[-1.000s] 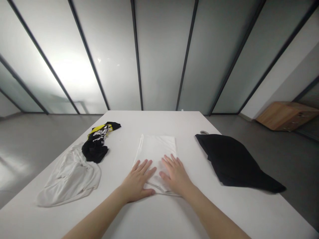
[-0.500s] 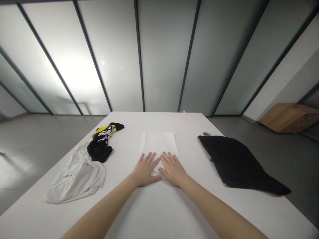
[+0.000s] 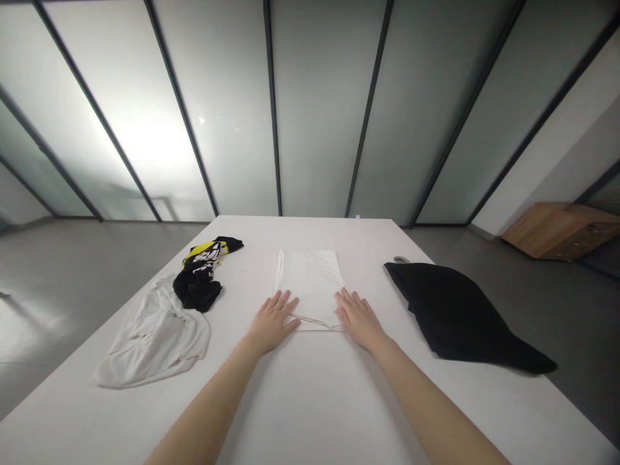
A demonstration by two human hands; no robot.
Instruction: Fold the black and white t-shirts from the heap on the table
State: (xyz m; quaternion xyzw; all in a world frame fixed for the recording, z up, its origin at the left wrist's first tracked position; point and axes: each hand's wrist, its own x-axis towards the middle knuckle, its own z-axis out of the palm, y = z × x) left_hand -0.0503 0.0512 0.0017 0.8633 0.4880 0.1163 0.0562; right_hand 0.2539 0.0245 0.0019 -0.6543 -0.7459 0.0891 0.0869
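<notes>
A folded white garment lies flat on the white table, roughly a rectangle with layered edges showing at its near side. My left hand rests flat on its near left corner, fingers stretched out. On the near right corner lies my right hand, palm down with its fingers apart. Neither hand grips the cloth. Both palms cover parts of the garment's near corners.
Left of my hands a crumpled white garment touches a black and yellow printed garment. A black garment is spread at the right, with a grey roll behind it. The white table stands before frosted glass panels.
My hands have slid apart from the garment's near middle toward its two near corners. More of its top and its near folded edge now shows.
</notes>
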